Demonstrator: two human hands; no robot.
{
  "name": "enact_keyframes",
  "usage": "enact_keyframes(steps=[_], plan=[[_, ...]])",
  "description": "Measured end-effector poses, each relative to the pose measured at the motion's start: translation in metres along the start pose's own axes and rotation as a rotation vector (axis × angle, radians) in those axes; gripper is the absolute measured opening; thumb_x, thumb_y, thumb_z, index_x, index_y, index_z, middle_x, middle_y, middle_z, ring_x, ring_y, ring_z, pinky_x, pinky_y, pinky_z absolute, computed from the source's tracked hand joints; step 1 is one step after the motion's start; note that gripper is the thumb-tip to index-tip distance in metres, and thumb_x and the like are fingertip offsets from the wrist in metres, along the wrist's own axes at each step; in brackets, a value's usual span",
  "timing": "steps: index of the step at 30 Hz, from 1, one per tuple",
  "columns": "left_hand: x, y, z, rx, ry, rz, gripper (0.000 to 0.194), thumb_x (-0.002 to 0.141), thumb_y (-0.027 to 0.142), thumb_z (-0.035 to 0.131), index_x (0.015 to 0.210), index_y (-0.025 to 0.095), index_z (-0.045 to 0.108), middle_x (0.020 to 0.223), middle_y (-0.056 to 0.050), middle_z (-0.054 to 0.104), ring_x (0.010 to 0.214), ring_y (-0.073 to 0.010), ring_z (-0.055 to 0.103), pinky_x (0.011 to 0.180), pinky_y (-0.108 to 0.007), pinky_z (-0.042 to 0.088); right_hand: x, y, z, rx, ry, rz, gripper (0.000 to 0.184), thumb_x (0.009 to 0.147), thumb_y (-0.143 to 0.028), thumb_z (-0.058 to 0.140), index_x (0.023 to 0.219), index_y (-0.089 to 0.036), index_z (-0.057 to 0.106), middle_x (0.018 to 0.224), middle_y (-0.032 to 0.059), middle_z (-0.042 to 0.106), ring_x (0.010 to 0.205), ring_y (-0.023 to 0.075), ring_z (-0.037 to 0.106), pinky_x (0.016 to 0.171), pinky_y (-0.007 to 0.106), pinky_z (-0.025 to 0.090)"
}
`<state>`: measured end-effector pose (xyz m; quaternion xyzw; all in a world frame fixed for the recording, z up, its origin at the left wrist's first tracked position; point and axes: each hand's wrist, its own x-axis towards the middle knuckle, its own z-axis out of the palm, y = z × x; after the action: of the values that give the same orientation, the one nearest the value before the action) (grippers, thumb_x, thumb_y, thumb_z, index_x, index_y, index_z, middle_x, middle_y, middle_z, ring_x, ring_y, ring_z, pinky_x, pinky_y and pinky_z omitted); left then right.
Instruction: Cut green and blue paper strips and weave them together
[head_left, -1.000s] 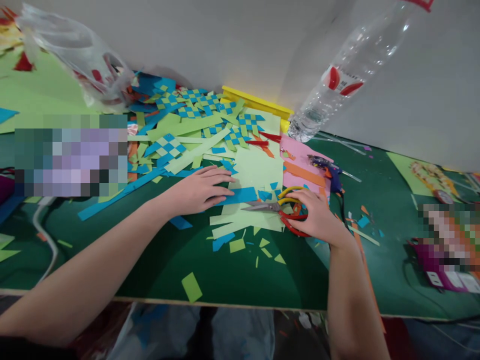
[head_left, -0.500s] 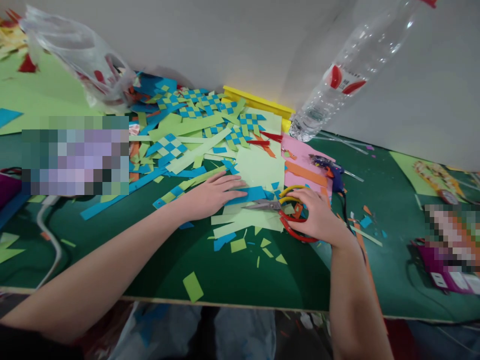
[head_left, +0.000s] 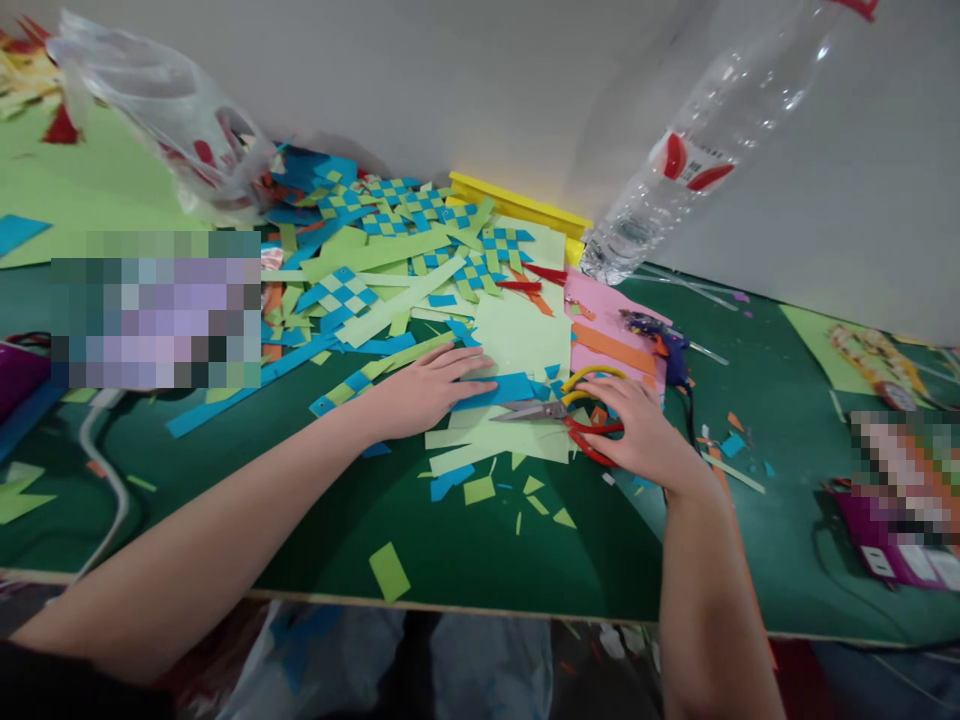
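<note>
My left hand [head_left: 420, 392] lies flat with its fingers stretched out. Its fingertips rest on a blue paper strip [head_left: 499, 388], which sits over a pale green sheet [head_left: 517, 325]. A blue-and-green woven paper piece [head_left: 346, 388] pokes out from under my left hand and wrist. My right hand [head_left: 637, 425] has its fingers in the yellow and red handles of a pair of scissors [head_left: 553, 410]. The blades point left, close below the blue strip and apart from my left fingers. Small green and blue paper scraps [head_left: 480, 490] lie just in front.
Woven pieces and loose strips [head_left: 397, 240] are heaped at the back. A clear plastic bottle [head_left: 675, 180] stands by the wall, near a blue glue gun [head_left: 664, 345] on pink paper. A plastic bag [head_left: 172, 130] sits back left. The table's front edge [head_left: 480, 608] runs before me.
My left hand has slid slightly right along the blue strip, and the woven piece now shows beside its wrist. The scissors have stayed in nearly the same place.
</note>
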<state>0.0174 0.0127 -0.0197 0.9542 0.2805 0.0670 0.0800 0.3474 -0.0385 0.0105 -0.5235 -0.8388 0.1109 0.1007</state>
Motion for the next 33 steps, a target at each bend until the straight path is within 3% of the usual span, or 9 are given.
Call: enact_keyframes(steps=[8,18,22,26,29,33], plan=[[0.001,0.0,-0.001,0.008,0.01,0.005,0.062,0.085,-0.003,0.035,0.14,0.025,0.046,0.155,-0.002,0.034,0.148,-0.0182,0.017,0.121,-0.047,0.012,0.009,-0.024,0.0,0.001,0.026,-0.02,0.045,0.082,-0.039,0.065,0.122,-0.023,0.053,0.128,0.0112,0.059,0.123,0.0315,0.052,0.102,0.051,0.037],[0.0,0.002,0.001,0.009,0.04,0.009,0.059,0.087,-0.001,0.036,0.139,0.026,0.047,0.153,-0.002,0.037,0.147,-0.0206,0.021,0.121,-0.051,0.012,0.002,-0.009,0.0,0.018,-0.009,-0.035,0.048,0.079,-0.032,0.067,0.125,-0.026,0.051,0.129,0.0088,0.058,0.127,0.0313,0.049,0.106,0.053,0.034],[0.004,0.01,0.0,-0.033,0.215,-0.053,0.042,0.096,0.013,0.038,0.136,0.022,0.049,0.144,-0.007,0.048,0.139,-0.0225,0.037,0.119,-0.055,0.016,0.004,-0.011,0.001,0.011,0.001,-0.012,0.047,0.08,-0.035,0.066,0.123,-0.026,0.052,0.129,0.0088,0.059,0.127,0.031,0.049,0.107,0.052,0.033],[0.002,0.008,-0.011,-0.105,0.357,-0.058,0.034,0.1,0.021,0.037,0.128,0.021,0.056,0.134,-0.008,0.056,0.129,-0.0201,0.048,0.118,-0.05,0.024,0.004,-0.011,0.0,0.006,-0.007,0.018,0.045,0.08,-0.037,0.067,0.122,-0.026,0.053,0.128,0.0086,0.06,0.127,0.0313,0.05,0.106,0.052,0.033],[-0.005,-0.003,-0.021,-0.017,0.267,0.039,0.031,0.099,0.027,0.043,0.124,0.023,0.06,0.133,-0.007,0.058,0.132,-0.0224,0.044,0.115,-0.045,0.029,0.003,-0.01,-0.001,0.008,-0.008,0.031,0.046,0.08,-0.038,0.066,0.122,-0.025,0.053,0.13,0.0095,0.059,0.128,0.0315,0.048,0.106,0.051,0.034],[-0.012,-0.013,-0.021,0.126,0.135,0.024,0.036,0.099,0.034,0.043,0.131,0.026,0.058,0.142,-0.007,0.05,0.138,-0.0261,0.035,0.115,-0.047,0.026,0.003,-0.008,-0.001,0.013,-0.002,0.03,0.047,0.08,-0.037,0.066,0.123,-0.025,0.053,0.129,0.0092,0.06,0.127,0.031,0.05,0.105,0.051,0.034]])
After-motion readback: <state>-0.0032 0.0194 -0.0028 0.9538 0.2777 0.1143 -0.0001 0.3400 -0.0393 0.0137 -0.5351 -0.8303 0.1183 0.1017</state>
